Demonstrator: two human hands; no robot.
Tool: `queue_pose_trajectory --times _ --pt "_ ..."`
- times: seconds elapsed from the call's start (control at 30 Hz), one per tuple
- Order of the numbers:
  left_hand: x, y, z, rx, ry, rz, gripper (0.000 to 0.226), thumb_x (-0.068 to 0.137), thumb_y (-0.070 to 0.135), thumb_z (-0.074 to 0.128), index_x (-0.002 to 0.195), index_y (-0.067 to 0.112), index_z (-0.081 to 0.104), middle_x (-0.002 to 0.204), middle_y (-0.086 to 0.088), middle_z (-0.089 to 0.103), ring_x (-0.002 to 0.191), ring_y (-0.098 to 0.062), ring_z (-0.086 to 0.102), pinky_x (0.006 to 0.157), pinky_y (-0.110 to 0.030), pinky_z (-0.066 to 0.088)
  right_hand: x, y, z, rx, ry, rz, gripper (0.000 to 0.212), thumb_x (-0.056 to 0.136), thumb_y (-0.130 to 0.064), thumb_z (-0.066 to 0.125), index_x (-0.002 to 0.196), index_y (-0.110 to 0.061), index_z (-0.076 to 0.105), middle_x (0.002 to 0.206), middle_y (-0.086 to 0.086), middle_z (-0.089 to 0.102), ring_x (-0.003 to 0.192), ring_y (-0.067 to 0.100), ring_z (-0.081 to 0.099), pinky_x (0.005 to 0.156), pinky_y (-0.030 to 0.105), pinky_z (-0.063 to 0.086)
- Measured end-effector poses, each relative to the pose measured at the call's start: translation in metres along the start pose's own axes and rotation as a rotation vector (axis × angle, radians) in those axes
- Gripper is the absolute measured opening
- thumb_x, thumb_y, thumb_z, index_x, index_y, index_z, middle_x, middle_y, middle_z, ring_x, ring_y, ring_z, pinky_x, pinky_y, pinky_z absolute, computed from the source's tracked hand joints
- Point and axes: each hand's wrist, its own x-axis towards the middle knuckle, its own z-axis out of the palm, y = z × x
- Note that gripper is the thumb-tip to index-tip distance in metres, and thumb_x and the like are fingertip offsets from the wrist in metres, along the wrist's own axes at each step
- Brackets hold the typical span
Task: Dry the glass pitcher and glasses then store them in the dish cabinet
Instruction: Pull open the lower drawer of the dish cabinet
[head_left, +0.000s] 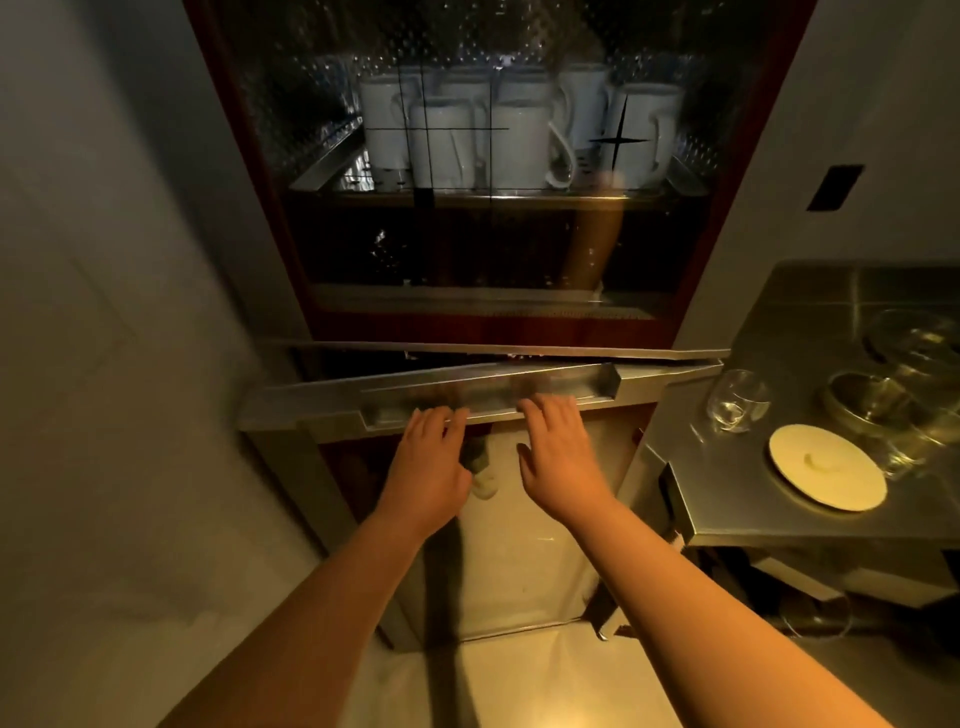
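Below the glass-fronted upper compartment of the dish cabinet (488, 322), a lower door (467, 400) stands ajar, its long metal handle channel running left to right across the front and tilted slightly out toward the person. Both hands meet that channel from below. The left hand (431, 462) has its fingers fairly straight, tips touching the underside of the handle's left half, with a small pale object, too blurred to name, showing just beside its thumb. The right hand (558, 457) is spread and relaxed, fingertips laid on the handle lip near its middle; neither hand is curled round anything.

The handle's long axis lies crosswise to both forearms, so the coming push or pull, as I judge it, goes straight away from or toward the body, both hands sharing it about equally.

Behind the dimpled, beaded glass above, white ceramic mugs (519, 140) with looped handles stand in rows on a perforated metal shelf.

Rightward, a brushed steel counter (727, 499) carries the task's glassware: a stemless clear glass (737, 400) near its left edge, a round cream plate (826, 467) at the front edge, and a cluster of thick, clear glass vessels (893, 395) toward the right edge, among which I cannot tell the pitcher apart.
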Motion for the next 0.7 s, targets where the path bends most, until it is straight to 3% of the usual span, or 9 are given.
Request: queue_pose_trajectory --times 0.2,0.27,0.47,0.6,0.7 --pt "-0.058 0.029 0.011 0.101 -0.074 0.002 0.075 0.094 0.024 0.043 0.150 0.017 -0.007 0.157 -0.005 0.005 0.145 -0.024 -0.001 0.114 -0.031 -0.010 -0.049 0.016 0.000 0.045 0.038 -0.082 0.059 0.087 -0.020 0.058 0.140 -0.012 0.036 0.141 0.010 0.038 0.138 0.023 0.024 0.116 0.039 0.009" --pt "-0.074 0.041 0.008 0.131 -0.117 0.034 0.075 0.095 0.025 0.041 0.149 0.014 -0.010 0.158 -0.005 -0.001 0.145 -0.023 -0.002 0.112 -0.030 -0.011 -0.063 0.021 -0.002 0.048 0.032 -0.085 0.056 0.090 -0.027 0.050 0.142 -0.014 0.032 0.144 0.010 0.036 0.140 0.023 0.023 0.116 0.041 0.011" --pt "-0.090 0.064 -0.030 0.136 -0.295 0.270 0.063 0.098 0.032 0.039 0.150 0.015 0.008 0.157 -0.002 0.013 0.142 -0.019 0.016 0.114 -0.034 0.020 -0.097 0.016 -0.018 0.140 0.089 0.086 0.054 0.093 -0.044 0.030 0.138 -0.017 0.042 0.145 0.006 0.040 0.140 0.016 0.024 0.115 0.038 0.015" --pt "-0.096 0.086 -0.052 0.095 -0.380 0.468 0.058 0.100 0.030 0.037 0.151 0.019 0.011 0.158 0.004 0.007 0.144 -0.011 0.003 0.115 -0.034 0.017 -0.109 0.001 -0.035 0.217 0.110 0.267 0.047 0.095 -0.040 0.041 0.138 -0.021 0.040 0.150 -0.001 0.032 0.141 0.013 0.022 0.115 0.038 0.022" --pt "-0.091 0.099 -0.059 0.079 -0.298 0.641 0.053 0.099 0.031 0.038 0.148 0.018 0.022 0.155 0.002 0.021 0.142 -0.012 0.014 0.113 -0.029 0.017 -0.118 -0.003 -0.049 0.307 0.097 0.367 0.051 0.096 -0.033 0.046 0.144 -0.025 0.030 0.153 -0.003 0.027 0.141 0.011 0.021 0.110 0.024 0.018"
